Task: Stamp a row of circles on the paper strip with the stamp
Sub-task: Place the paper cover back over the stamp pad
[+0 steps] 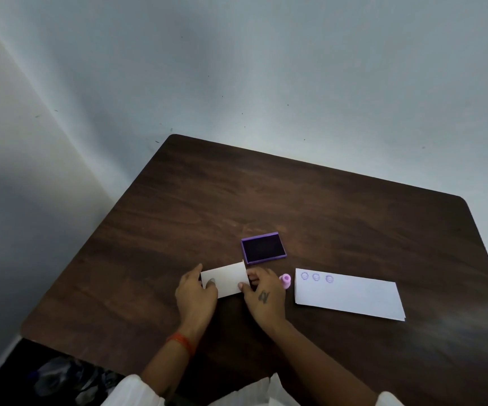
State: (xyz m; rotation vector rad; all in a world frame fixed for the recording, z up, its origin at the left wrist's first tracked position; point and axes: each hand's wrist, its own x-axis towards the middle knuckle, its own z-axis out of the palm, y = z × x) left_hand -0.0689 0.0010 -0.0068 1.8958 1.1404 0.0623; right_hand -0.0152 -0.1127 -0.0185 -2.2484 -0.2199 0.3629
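Note:
A white paper strip (351,297) lies flat at the right of the dark wooden table (266,200), with three purple stamped circles in a row along its top left edge. The small pink stamp (285,281) stands upright just left of the strip. An open purple ink pad (263,247) sits behind it. My left hand (196,294) and my right hand (262,297) together hold a small white card (226,278) by its two ends, near the table's front middle. Whether the card rests on the table is unclear.
The table's far edge meets a pale wall. Its left edge drops to a dark floor, where a crumpled dark bag (61,376) lies at the lower left. White sleeves show at the bottom.

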